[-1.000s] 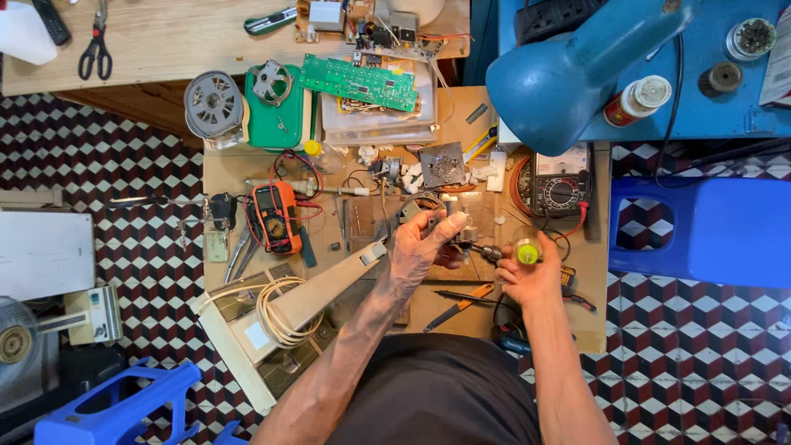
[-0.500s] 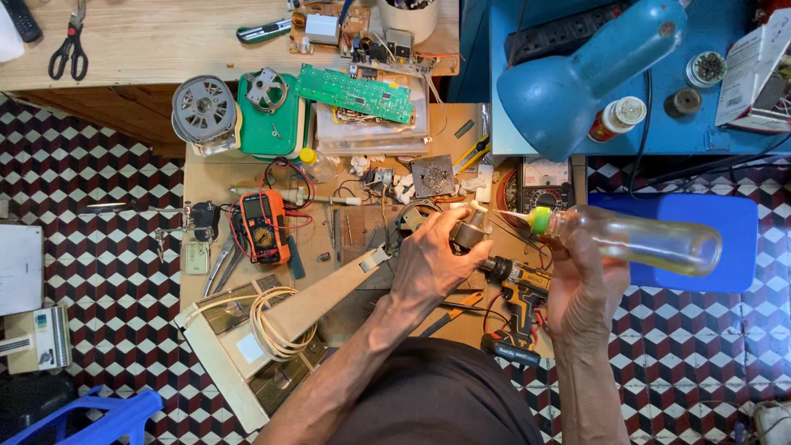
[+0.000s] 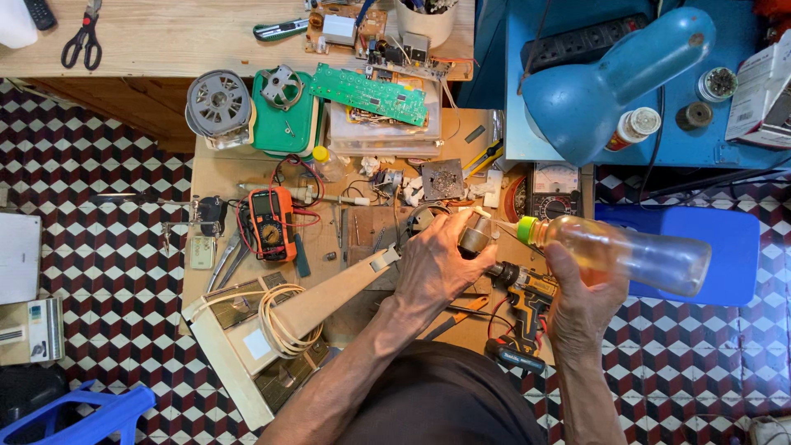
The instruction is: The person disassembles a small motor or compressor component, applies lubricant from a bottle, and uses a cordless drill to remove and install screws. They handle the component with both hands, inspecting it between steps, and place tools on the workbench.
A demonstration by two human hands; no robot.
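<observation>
My left hand (image 3: 438, 262) grips a small round metal part (image 3: 475, 237) over the low wooden work board (image 3: 222, 173). My right hand (image 3: 582, 290) holds a clear plastic bottle of yellowish liquid (image 3: 626, 252), tipped on its side. The bottle's green cap and thin nozzle (image 3: 524, 228) point left, at the metal part. A yellow and black cordless drill (image 3: 522, 306) lies on the board just below both hands.
An orange multimeter (image 3: 271, 221) with red and black leads lies to the left. A cream appliance panel with coiled cord (image 3: 272, 325) rests by my left forearm. A blue desk lamp (image 3: 610, 82), a green circuit board (image 3: 368, 94) and a blue stool (image 3: 725, 247) stand nearby.
My right hand has lifted the bottle from the board and tipped it sideways, nozzle toward the part in my left hand. The view has shifted slightly.
</observation>
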